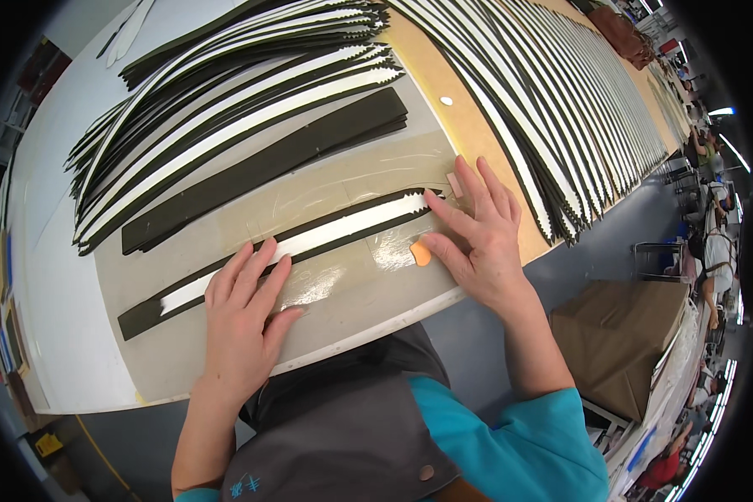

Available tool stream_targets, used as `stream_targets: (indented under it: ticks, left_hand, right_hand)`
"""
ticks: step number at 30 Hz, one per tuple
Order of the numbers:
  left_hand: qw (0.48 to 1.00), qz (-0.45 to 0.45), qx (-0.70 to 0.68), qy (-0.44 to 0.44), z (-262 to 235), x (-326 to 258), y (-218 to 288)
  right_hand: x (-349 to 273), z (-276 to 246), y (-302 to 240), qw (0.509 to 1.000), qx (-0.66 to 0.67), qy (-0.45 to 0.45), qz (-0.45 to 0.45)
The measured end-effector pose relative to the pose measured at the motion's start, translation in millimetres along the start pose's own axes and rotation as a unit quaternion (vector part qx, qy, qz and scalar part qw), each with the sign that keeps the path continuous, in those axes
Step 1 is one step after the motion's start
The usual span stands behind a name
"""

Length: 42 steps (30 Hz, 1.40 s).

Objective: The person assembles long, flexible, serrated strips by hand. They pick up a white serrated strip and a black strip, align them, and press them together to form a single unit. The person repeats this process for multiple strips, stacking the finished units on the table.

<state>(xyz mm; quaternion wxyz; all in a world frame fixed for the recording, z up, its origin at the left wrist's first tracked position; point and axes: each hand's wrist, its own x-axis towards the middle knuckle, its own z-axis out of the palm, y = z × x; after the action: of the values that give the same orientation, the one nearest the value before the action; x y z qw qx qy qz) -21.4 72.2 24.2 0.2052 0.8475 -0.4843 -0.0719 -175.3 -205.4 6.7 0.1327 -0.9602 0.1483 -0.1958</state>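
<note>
A black strip with a white band (343, 228) along its middle lies on the clear sheeting in front of me. My left hand (244, 314) rests with its fingers spread on the strip, left of its middle. At the strip's zigzag-cut right end, my right hand (481, 238) has its fingers apart, the index fingertip touching the end. A small orange piece (421, 253) is at the tip of my right thumb; whether the thumb presses it cannot be made out. Just beyond lies a stack of plain black strips (268, 171).
Piles of black-and-white strips (226, 142) cover the far left of the table (67, 335). A long row of similar strips (552, 100) runs along the right. A small white piece (446, 101) lies between. Beside the table stands a brown-covered stack (619, 335); other people are farther right.
</note>
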Motion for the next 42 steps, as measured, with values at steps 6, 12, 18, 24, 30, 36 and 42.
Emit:
stream_targets:
  ticks: [6,12,18,24,30,36,42]
  left_hand:
    - [1.0,0.0,-0.025,-0.002,0.5,9.3,4.5]
    - [1.0,0.0,-0.025,0.001,0.1,12.1,5.5]
    - [0.999,0.001,-0.044,0.027,1.0,13.9,3.6]
    - [0.995,0.047,-0.061,0.059,-4.2,38.3,2.0]
    - [0.987,0.115,-0.095,0.065,15.8,69.2,9.3]
    - [0.985,0.14,-0.055,0.083,29.2,73.0,6.4]
    - [0.983,0.149,-0.037,0.103,34.2,72.0,5.1]
  right_hand:
    - [0.2,2.7,1.7,1.0,0.011,0.005,0.025]
    - [-0.8,3.2,3.6,0.999,0.02,0.011,0.037]
    - [0.8,4.1,1.9,0.999,0.022,0.014,0.048]
    - [0.0,6.0,4.3,0.998,0.022,0.01,0.054]
    - [0.7,7.9,4.7,0.998,0.025,0.008,0.055]
    - [0.2,8.5,5.3,0.998,0.027,0.009,0.059]
    - [-0.5,9.1,6.7,0.998,0.036,0.012,0.059]
